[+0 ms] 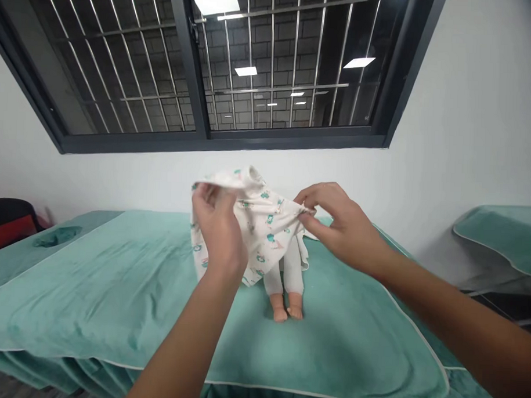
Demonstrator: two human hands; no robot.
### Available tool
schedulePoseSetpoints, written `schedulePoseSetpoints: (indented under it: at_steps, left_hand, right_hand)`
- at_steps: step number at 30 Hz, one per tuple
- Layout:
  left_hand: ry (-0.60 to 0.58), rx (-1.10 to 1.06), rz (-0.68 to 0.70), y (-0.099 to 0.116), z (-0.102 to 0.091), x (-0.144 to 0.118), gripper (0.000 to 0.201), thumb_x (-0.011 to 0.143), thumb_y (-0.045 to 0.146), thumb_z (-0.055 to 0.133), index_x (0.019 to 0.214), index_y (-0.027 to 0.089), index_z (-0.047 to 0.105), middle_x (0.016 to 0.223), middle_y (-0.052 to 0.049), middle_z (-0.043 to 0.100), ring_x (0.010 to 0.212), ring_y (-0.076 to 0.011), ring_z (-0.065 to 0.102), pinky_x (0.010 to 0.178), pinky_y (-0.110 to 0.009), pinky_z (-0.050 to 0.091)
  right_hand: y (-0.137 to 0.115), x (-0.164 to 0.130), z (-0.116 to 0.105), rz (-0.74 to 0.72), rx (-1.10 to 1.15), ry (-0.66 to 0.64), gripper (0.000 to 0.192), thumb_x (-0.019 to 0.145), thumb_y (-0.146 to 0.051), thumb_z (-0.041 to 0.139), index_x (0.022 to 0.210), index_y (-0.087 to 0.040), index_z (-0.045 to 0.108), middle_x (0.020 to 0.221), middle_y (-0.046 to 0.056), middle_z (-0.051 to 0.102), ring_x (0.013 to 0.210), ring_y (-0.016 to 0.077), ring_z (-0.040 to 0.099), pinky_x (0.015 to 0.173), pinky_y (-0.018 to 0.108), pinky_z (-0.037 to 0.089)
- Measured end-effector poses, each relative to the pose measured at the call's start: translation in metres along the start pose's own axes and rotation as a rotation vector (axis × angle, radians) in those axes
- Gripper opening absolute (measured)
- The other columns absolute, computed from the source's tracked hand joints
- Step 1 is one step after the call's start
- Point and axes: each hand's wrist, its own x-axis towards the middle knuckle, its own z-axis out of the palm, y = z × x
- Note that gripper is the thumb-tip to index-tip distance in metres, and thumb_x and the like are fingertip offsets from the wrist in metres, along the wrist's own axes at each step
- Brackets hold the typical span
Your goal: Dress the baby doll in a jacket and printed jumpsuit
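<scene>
A baby doll (284, 287) sits upright on a teal towel (114, 286), its legs in white leggings and bare feet pointing toward me. A white printed baby top (264, 222) with green and pink figures is draped over the doll's head and body, hiding them. My left hand (216, 226) grips the garment's left upper edge, lifted near the neck opening. The garment's right edge is pinched in the fingers of my right hand (338, 222), which stretch the cloth sideways.
The towel covers a padded bed (46, 365) against a white wall under a barred dark window (218, 64). A second teal-covered bed (503, 236) stands at the right. A red and black object (7, 225) lies at the far left.
</scene>
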Motion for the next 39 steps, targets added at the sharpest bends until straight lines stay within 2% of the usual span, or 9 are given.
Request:
schedulePoseSetpoints:
  at_steps: [2,5,8,15,19,25,29,35,39]
  left_hand:
    - [-0.007,0.163,0.253,-0.005,-0.003,-0.001,0.045,0.079,0.018,0.064,0.122,0.025,0.051,0.146,-0.004,0.040,0.142,-0.0257,0.033,0.117,-0.044,0.031]
    - [-0.386,0.286,0.320,-0.008,-0.004,-0.002,0.040,0.080,0.024,0.068,0.118,0.025,0.059,0.139,-0.004,0.050,0.138,-0.0265,0.039,0.115,-0.041,0.032]
    - [-0.788,0.249,0.037,-0.012,-0.007,-0.001,0.030,0.083,0.034,0.066,0.110,0.021,0.064,0.110,-0.006,0.066,0.109,-0.0235,0.061,0.096,-0.036,0.047]
    - [-1.275,0.196,-0.422,-0.031,-0.024,-0.004,0.023,0.077,0.036,0.072,0.089,0.017,0.069,0.087,-0.006,0.068,0.081,-0.0192,0.063,0.070,-0.028,0.048]
    - [-1.007,0.072,-0.410,-0.043,-0.025,-0.001,0.022,0.080,0.038,0.069,0.087,0.017,0.066,0.084,-0.002,0.065,0.079,-0.0158,0.060,0.068,-0.024,0.045]
    - [-0.659,-0.098,-0.379,-0.058,-0.017,0.001,0.030,0.080,0.041,0.071,0.074,0.017,0.054,0.069,0.005,0.053,0.064,-0.0072,0.049,0.060,-0.017,0.038]
    - [-0.682,-0.151,-0.526,-0.064,-0.016,-0.004,0.032,0.079,0.046,0.071,0.087,0.018,0.060,0.076,0.003,0.061,0.069,-0.0104,0.057,0.065,-0.021,0.043]
    - [-1.207,0.235,-0.673,-0.068,-0.028,-0.004,0.041,0.069,0.040,0.081,0.100,0.016,0.071,0.100,-0.008,0.072,0.093,-0.0237,0.065,0.081,-0.033,0.048]
    - [-0.950,0.094,-0.639,-0.077,-0.029,-0.002,0.040,0.076,0.045,0.074,0.104,0.017,0.069,0.101,-0.008,0.072,0.095,-0.0232,0.065,0.086,-0.034,0.048]
  right_hand:
    - [0.005,0.010,-0.002,0.106,0.180,-0.009,0.006,0.089,-0.021,0.052,0.087,-0.023,0.058,0.101,0.001,0.066,0.097,0.0193,0.059,0.083,0.035,0.046]
    - [0.011,0.018,0.005,0.192,0.370,-0.078,0.009,0.088,-0.029,0.054,0.089,-0.023,0.061,0.097,0.000,0.065,0.094,0.0178,0.060,0.084,0.033,0.046]
    - [0.015,0.018,0.018,0.301,0.516,-0.092,0.011,0.085,-0.033,0.057,0.085,-0.022,0.058,0.083,-0.001,0.062,0.080,0.0151,0.057,0.073,0.028,0.045]
    - [0.038,0.010,0.030,0.628,0.835,0.070,0.015,0.072,-0.027,0.066,0.077,-0.021,0.054,0.059,-0.006,0.048,0.054,0.0088,0.042,0.050,0.020,0.033]
    - [0.062,-0.001,0.024,0.741,0.991,-0.046,0.019,0.069,-0.029,0.072,0.078,-0.019,0.058,0.066,-0.003,0.053,0.055,0.0087,0.044,0.049,0.020,0.033]
    - [0.063,-0.023,0.031,0.643,0.967,-0.714,0.036,0.076,-0.050,0.073,0.085,-0.015,0.069,0.076,0.001,0.063,0.065,0.0119,0.055,0.056,0.022,0.039]
    - [0.059,-0.024,0.045,0.701,1.026,-0.436,0.035,0.079,-0.052,0.070,0.083,-0.017,0.067,0.075,0.000,0.065,0.064,0.0116,0.056,0.059,0.023,0.042]
    - [0.067,-0.018,0.056,0.832,1.204,0.013,0.038,0.080,-0.061,0.064,0.083,-0.023,0.062,0.072,-0.001,0.063,0.072,0.0170,0.061,0.067,0.028,0.049]
    - [0.072,-0.027,0.062,0.837,1.187,-0.144,0.042,0.083,-0.064,0.059,0.091,-0.024,0.067,0.082,0.002,0.069,0.079,0.0203,0.065,0.070,0.031,0.051]
